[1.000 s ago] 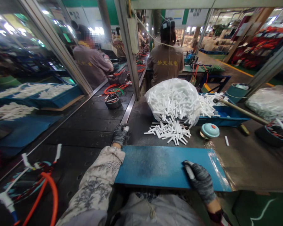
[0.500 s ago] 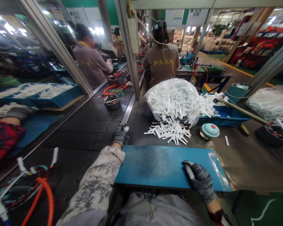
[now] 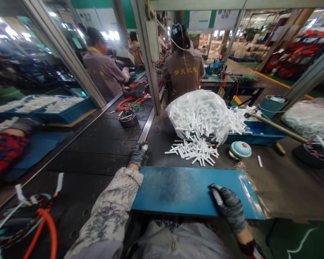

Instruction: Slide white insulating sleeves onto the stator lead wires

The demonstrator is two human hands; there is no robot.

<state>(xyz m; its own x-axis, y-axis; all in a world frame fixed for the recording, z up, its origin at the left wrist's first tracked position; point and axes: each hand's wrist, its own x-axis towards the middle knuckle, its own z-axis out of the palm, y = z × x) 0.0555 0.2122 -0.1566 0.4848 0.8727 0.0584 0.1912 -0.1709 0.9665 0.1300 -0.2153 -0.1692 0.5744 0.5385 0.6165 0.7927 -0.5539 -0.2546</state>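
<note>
My left hand [image 3: 138,155], in a grey glove, rests at the metal edge strip [image 3: 148,126] beside the black conveyor [image 3: 94,154], its fingers curled. My right hand [image 3: 229,208], also gloved, lies on the right part of a blue board [image 3: 178,190], fingers drawn together; a pale strip shows along its thumb side. Whether either hand holds anything is hidden. Beyond the board, many short white tubes [image 3: 198,149] spill from a clear plastic bag [image 3: 199,111]. A round light-blue lidded container [image 3: 240,149] stands right of the pile, near a single white tube [image 3: 259,161].
A wound part with orange leads [image 3: 50,223] is at lower left. Farther up the conveyor stands a dark round part [image 3: 128,118]. Blue trays [image 3: 270,138] and a wooden-handled tool [image 3: 280,127] lie right. A co-worker's gloved hand [image 3: 24,126] is at left; two people [image 3: 185,72] work ahead.
The wound part with orange leads has slid down and left with the conveyor. The co-worker's gloved hand at left has shifted slightly. My hands look unmoved.
</note>
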